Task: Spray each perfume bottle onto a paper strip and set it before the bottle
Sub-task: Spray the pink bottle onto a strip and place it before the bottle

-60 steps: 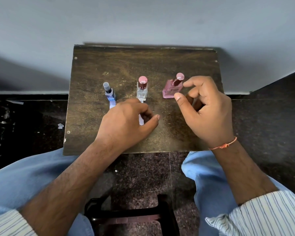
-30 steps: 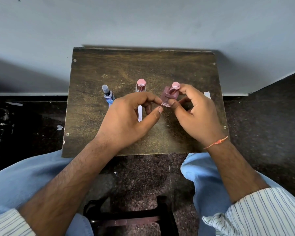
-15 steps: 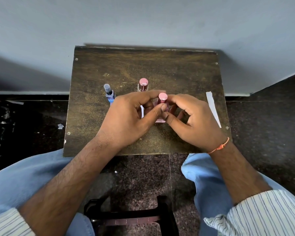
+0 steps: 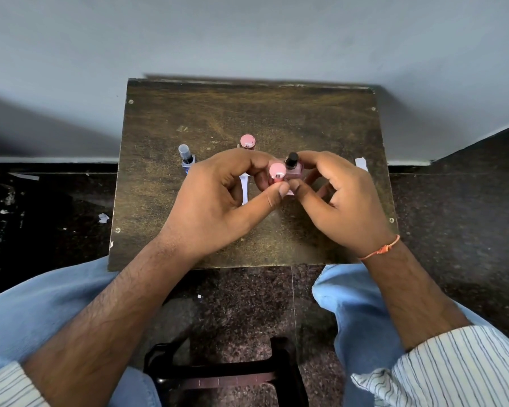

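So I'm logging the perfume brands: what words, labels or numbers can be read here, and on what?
None can be read.
Pink bottle, held in both hands: no label shows.
Blue bottle: too small to read.
Middle bottle: only its pink cap shows.
Paper strips: blank.

No text, label, brand or number can be read anywhere.

Pink bottle (image 4: 294,171) uncapped, black sprayer exposed, held off the table; its pink cap (image 4: 277,171) held just left of it. Blue bottle (image 4: 187,158) upright at left, strip under it barely visible. Clear bottle (image 4: 248,141), pink-capped, upright mid-table, white strip (image 4: 244,190) laid before it. Spare strip (image 4: 361,164) at right edge.
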A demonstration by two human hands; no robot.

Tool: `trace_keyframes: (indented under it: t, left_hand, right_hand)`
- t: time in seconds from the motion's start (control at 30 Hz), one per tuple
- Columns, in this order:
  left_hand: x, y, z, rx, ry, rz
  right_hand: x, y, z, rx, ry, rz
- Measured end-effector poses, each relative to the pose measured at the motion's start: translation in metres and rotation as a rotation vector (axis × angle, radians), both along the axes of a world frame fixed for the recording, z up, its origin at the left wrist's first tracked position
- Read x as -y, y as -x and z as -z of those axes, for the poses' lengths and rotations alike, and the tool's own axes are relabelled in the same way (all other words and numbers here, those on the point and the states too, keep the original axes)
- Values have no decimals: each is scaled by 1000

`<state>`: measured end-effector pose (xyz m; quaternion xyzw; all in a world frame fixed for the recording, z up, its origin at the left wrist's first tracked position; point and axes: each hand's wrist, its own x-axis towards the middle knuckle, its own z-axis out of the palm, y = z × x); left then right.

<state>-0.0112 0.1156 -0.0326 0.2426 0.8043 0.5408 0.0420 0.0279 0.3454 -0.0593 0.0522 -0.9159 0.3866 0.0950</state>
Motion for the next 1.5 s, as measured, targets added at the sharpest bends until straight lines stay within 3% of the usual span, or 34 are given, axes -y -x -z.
trace_keyframes:
  t: [0.33,0.67,0.83,1.1,1.37,1.5]
  left_hand:
    - [11,2,16,-63,366,288]
    - [13,1,29,-28,525,320]
    - [11,0,31,-26,549,319]
    - [10,0,27,-34,571,320]
    - [3,-4,19,-57,411,257]
    - [1,-4,13,-56,317,201]
  right_hand:
    - [-9,4,6,71,52,84]
    - [-18,3,-6,134,132,43]
    - [-29,3,-14,119,136,75]
    - [-53,2,-18,128,-108,218]
    - [-93,-7,-20,490,-223,479]
    - [-103,-8,-22,637,-97,586]
